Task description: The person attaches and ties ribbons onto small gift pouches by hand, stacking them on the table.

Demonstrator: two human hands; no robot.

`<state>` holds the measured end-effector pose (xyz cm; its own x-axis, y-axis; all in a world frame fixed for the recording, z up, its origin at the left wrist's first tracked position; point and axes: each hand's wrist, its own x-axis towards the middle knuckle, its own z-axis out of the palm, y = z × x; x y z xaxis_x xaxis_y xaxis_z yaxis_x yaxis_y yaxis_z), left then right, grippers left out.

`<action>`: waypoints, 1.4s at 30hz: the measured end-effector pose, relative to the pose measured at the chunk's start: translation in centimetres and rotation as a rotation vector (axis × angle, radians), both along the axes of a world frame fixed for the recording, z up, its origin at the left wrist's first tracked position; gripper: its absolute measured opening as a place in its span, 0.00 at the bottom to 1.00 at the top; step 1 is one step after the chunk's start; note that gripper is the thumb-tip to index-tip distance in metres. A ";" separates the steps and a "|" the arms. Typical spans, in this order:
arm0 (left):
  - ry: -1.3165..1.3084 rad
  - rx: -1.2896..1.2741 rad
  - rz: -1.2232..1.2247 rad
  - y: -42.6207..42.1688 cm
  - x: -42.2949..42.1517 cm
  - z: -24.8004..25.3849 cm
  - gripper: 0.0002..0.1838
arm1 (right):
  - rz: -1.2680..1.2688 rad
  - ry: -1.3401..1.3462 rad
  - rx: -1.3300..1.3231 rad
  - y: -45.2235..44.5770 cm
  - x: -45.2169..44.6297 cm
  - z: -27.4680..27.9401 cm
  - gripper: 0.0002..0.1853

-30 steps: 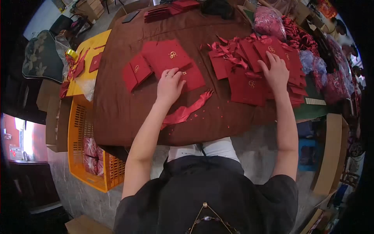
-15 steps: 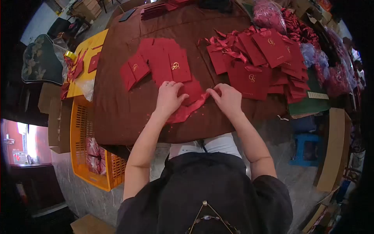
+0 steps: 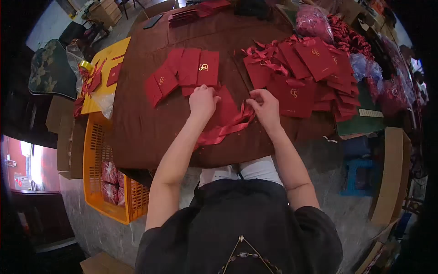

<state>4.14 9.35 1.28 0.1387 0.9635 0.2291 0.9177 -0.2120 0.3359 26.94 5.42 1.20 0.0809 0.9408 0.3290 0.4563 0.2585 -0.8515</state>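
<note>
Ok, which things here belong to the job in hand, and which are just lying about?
Likely the job:
- red ribbon by the right hand
- gold-marked red pieces by the left hand
- similar red pile

Likely just lying about:
- blue stool
- yellow roll
- chair

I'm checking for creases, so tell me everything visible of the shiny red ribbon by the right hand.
The shiny red ribbon looks like satin, rumpled, in overlapping strands. It curves across the brown cloth from near the front edge up towards the right hand, whose fingertips seem to touch its upper end, where the strands spread. Fine creases are too small to tell.
</note>
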 end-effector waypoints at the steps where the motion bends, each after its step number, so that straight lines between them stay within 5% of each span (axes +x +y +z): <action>1: 0.128 -0.099 0.028 0.3 0.5 0.3 0.21 | -0.007 0.120 -0.010 0.1 -0.1 0.8 0.13; 5: 0.261 0.002 0.062 0.2 1.3 -0.7 0.31 | 0.058 0.415 0.065 1.4 0.8 4.4 0.15; 9: 0.254 -0.056 0.121 0.1 1.4 0.0 0.34 | 0.273 0.239 -0.085 3.6 1.0 3.3 0.19; 12: 0.196 0.081 0.168 -0.4 0.5 0.3 0.25 | 0.264 0.149 -0.189 4.4 0.4 0.2 0.18; 15: -0.019 0.213 0.154 -1.7 -2.0 2.9 0.18 | 0.219 0.071 -0.091 4.5 0.5 -2.2 0.18; 21: -0.508 0.175 0.246 -4.8 -6.3 10.3 0.13 | 0.168 0.443 0.055 4.6 -0.1 2.4 0.15; 24: -0.877 0.353 0.207 -5.6 -7.3 10.6 0.13 | 0.251 0.731 0.083 5.5 -0.4 5.4 0.14; 26: -0.781 0.322 0.269 -7.1 -7.9 11.7 0.12 | 0.275 0.808 0.014 5.5 -0.2 8.1 0.15; 31: -1.037 0.165 0.255 -9.1 -8.1 10.6 0.19 | 0.494 1.092 0.038 2.6 -0.4 12.7 0.16; 39: -1.148 0.028 0.221 -11.4 -3.0 8.8 0.16 | 0.408 0.649 0.139 -2.2 -4.1 11.9 0.19; 42: -1.234 -0.021 0.198 -11.4 -2.2 6.8 0.15 | 0.414 0.489 0.116 -3.4 -5.9 10.5 0.12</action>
<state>1.95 -2.03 8.04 -0.3051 0.9483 0.0873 0.0040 -0.0904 0.9959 21.01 2.06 11.68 -0.1147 0.8867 0.4479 -0.1336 0.4330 -0.8914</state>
